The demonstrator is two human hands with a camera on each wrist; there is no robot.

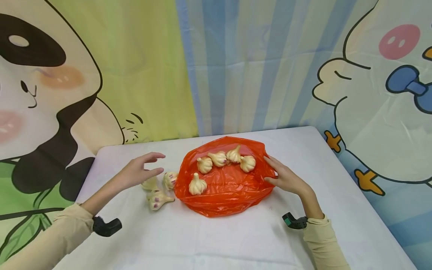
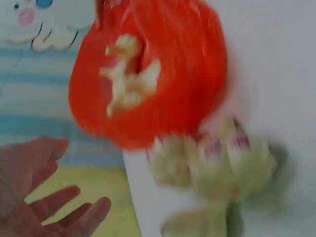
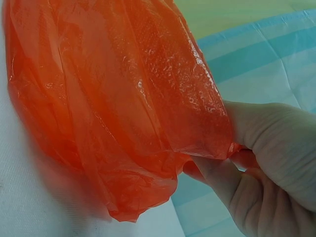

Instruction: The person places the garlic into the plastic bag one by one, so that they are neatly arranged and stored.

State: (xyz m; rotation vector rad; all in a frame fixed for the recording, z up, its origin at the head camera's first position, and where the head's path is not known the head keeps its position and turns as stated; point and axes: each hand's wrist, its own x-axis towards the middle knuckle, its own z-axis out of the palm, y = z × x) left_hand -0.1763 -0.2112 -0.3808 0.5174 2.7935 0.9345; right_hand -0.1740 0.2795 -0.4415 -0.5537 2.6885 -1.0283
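A red plastic bag (image 1: pixel 222 204) lies spread wide, with several garlic bulbs (image 1: pixel 198 184) inside it. At its right edge my right hand (image 1: pixel 287 178) pinches the rim, the thumb and fingers on either side of the film in the right wrist view, where the bag (image 3: pixel 113 89) hangs in folds. My left hand (image 1: pixel 141 172) is held in the air left of the bag, thumb and fingers apart, nothing between them. Below and beside it, loose garlic bulbs (image 1: pixel 158 199) with purple streaks sit against the bag's left side; they look blurred in the left wrist view.
Everything rests on a white-covered table (image 1: pixel 216 242) with rounded back corners. Behind it hangs a cartoon-printed curtain (image 1: pixel 233 67), close to the table's back edge. Each wrist wears a black camera, the left camera (image 1: pixel 107 227) hanging low over the cloth.
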